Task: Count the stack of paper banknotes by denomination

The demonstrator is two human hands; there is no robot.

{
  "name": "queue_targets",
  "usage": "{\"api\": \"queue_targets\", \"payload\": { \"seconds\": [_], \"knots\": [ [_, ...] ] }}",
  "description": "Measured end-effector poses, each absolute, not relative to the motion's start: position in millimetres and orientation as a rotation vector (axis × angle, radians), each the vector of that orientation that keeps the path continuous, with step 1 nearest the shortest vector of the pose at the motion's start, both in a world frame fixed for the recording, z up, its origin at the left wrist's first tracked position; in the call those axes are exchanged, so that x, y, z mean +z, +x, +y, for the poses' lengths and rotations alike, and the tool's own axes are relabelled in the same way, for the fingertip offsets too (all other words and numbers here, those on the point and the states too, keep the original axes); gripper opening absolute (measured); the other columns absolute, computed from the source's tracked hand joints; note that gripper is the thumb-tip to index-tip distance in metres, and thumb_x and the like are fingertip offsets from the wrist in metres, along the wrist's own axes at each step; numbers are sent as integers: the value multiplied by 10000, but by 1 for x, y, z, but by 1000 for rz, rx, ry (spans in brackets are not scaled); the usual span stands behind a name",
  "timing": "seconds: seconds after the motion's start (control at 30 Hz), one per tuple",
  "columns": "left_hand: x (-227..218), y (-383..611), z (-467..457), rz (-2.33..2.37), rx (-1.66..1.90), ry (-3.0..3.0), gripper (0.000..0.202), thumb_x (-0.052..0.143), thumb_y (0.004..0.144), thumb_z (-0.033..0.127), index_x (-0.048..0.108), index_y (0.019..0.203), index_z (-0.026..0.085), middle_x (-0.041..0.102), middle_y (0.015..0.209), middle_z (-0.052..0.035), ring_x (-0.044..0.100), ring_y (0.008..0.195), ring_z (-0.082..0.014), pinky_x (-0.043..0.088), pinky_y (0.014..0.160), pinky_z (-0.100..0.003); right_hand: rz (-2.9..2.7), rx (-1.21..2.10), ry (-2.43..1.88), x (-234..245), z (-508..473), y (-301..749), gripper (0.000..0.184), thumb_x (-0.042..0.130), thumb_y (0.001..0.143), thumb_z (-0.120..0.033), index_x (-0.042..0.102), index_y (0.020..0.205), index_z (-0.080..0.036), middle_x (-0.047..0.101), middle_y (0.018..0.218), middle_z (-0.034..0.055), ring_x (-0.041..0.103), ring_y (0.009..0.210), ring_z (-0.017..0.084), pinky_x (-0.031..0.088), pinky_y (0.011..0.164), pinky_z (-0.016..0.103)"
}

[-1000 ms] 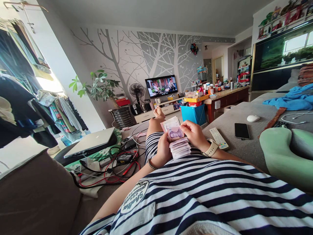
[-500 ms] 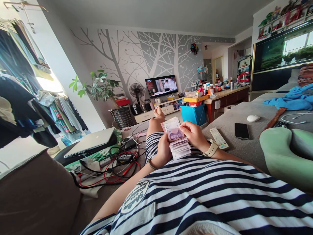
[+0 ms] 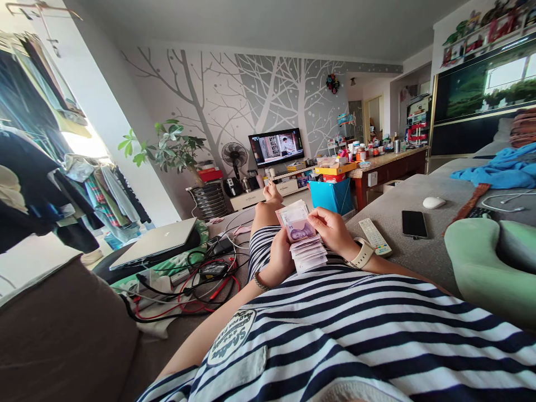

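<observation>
Two hands hold one wad of banknotes (image 3: 304,237) over my lap. My left hand (image 3: 280,258) is clenched around its left edge; my right hand (image 3: 334,230) pinches the top note. I judge the paper light, limp and slippery, best gripped firmly along one edge, beside the remote (image 3: 374,235).

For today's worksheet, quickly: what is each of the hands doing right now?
Left hand: closed around the stack of banknotes, holding it from the side.
Right hand: fingers pinching the top banknote at the upper end of the stack.
</observation>
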State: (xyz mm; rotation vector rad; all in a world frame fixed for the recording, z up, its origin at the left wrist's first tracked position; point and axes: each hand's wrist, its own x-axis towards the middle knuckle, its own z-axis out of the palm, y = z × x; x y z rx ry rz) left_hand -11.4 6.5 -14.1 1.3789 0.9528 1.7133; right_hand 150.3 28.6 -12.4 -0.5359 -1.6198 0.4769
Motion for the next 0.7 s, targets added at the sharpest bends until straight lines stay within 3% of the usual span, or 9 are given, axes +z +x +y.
{"api": "queue_targets", "payload": {
  "seconds": [0.13,0.47,0.7],
  "knots": [
    [-11,-13,1,1074,1713,1599,194,708,680,15,753,673,204,757,791,-19,573,799,-207,458,778,-275,-1621,469,-532,-13,29,150,293,596,998,-452,637,837,-211,668,733,18,602,691,188,428,660,295],
    [-14,-11,2,1013,1718,1486,173,712,725,37,764,678,195,755,780,-8,562,767,-196,451,743,-272,-1618,475,-539,-13,29,150,329,610,997,-498,655,845,-209,693,759,26,622,704,189,442,660,296],
    [-9,-10,-4,945,1711,1425,232,712,682,-39,772,673,185,755,770,-6,566,762,-194,445,743,-270,-1619,481,-541,-12,28,150,337,619,983,-512,663,840,-210,702,762,27,620,701,187,439,654,295]
  ]
}}
